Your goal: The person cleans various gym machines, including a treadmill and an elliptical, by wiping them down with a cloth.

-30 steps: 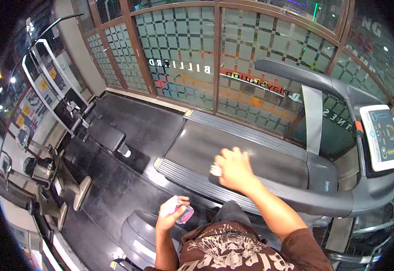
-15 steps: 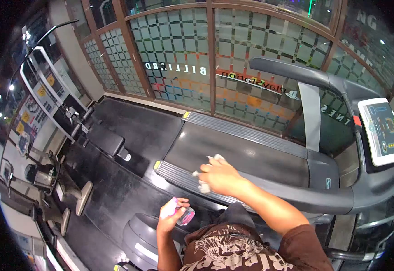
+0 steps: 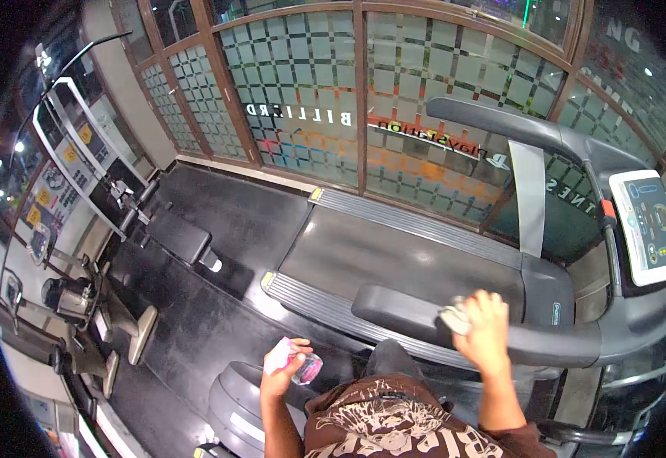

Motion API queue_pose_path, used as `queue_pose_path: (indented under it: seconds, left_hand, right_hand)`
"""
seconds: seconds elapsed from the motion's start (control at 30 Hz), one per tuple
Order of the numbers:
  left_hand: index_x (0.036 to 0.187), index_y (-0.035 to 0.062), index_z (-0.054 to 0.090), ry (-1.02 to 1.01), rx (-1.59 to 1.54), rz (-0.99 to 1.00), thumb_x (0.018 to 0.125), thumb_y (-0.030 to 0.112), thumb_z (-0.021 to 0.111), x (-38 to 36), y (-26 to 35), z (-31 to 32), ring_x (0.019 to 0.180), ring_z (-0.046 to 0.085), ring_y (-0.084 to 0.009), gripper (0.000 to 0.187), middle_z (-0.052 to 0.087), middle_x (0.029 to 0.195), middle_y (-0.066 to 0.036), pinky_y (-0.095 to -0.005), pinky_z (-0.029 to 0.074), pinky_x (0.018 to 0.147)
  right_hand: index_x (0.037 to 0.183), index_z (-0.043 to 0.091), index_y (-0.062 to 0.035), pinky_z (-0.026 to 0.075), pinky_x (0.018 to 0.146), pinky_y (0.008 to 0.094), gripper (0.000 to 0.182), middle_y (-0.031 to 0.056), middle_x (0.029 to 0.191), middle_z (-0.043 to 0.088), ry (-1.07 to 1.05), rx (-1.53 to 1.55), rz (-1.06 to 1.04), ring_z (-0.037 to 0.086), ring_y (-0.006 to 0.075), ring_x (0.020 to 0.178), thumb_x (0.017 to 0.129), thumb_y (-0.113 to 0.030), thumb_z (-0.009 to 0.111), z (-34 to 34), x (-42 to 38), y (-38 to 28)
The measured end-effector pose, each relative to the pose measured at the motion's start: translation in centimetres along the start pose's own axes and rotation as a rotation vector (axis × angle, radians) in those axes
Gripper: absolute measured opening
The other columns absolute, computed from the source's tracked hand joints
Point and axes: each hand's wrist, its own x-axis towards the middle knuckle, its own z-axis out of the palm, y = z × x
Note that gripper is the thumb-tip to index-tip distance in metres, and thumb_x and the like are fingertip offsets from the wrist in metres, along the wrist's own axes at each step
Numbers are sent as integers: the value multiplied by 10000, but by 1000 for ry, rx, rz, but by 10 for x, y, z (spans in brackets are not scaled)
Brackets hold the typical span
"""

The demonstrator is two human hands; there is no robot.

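Observation:
My right hand (image 3: 485,327) is wrapped round a pale crumpled cloth (image 3: 456,317), which rests against the near padded handrail (image 3: 394,303) of a treadmill (image 3: 394,253). Lower and to the left, my left hand (image 3: 279,368) grips a small clear spray bottle (image 3: 310,371) with pink on it and a white and pink top. It is held in front of my body, apart from the treadmill. My palm and fingers cover part of the bottle.
The treadmill's console (image 3: 648,227) stands at the far right, beside a red switch (image 3: 607,208). A weight bench (image 3: 180,235) and exercise bikes (image 3: 73,298) stand to the left. Framed frosted windows (image 3: 295,76) line the back. A grey machine housing (image 3: 233,397) sits below my left hand.
My right hand has moved right with the cloth, from over the handrail's left end to farther along it, uncovering that end. My left hand with the spray bottle has barely shifted.

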Motion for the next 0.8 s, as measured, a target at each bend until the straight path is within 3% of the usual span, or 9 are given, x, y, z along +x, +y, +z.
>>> queue_pose_path:
  seconds: [0.17,0.27,0.3,0.4,0.5,0.53,0.8]
  left_hand:
    - [993,-4,648,-50,22,60,875,14,694,5,7,1,1004,676,-247,128,669,1146,-164,-386,520,906]
    - [1001,-3,641,-60,15,60,880,23,698,5,5,6,1011,677,-250,137,665,1155,-169,-386,520,906]
    - [1004,-3,638,-67,-4,71,881,26,700,6,-1,7,1014,678,-250,141,664,1158,-171,-385,521,905]
    - [1010,0,631,-72,-34,87,880,30,703,4,-3,13,1019,679,-252,151,663,1164,-174,-383,521,902]
    - [1007,4,632,-29,-32,96,876,29,704,-1,1,16,1023,680,-256,151,664,1166,-174,-379,519,899]
    - [1005,5,634,-7,-28,98,875,29,704,-4,1,16,1024,680,-257,149,665,1166,-174,-378,519,898]
    - [974,26,637,61,-15,51,858,30,708,-12,5,17,1040,679,-262,136,668,1167,-163,-383,513,904]
  right_hand:
    - [966,640,-103,468,759,513,330,109,1024,580,-68,64,-166,548,353,942,648,-139,721,42,59,-65]
    - [951,699,-118,490,745,493,260,74,977,634,-163,67,-286,606,313,969,697,-173,720,59,97,-106]
    - [937,696,-103,484,798,507,246,87,1015,630,-247,30,-329,583,325,1018,702,-177,707,74,107,-119]
    - [1079,745,-103,438,881,520,261,72,1093,672,-484,-251,-535,586,291,1059,844,-172,653,121,115,-155]
    - [1180,726,-93,405,931,552,319,73,1176,684,-679,-564,-566,574,307,1136,905,-222,630,158,110,-183]
    - [1193,721,-89,395,946,584,342,81,1203,688,-686,-599,-581,563,344,1185,912,-265,633,164,107,-186]
    - [1148,745,-93,393,955,599,350,105,1131,710,-553,-773,-876,570,376,1153,917,-294,576,161,61,-177]
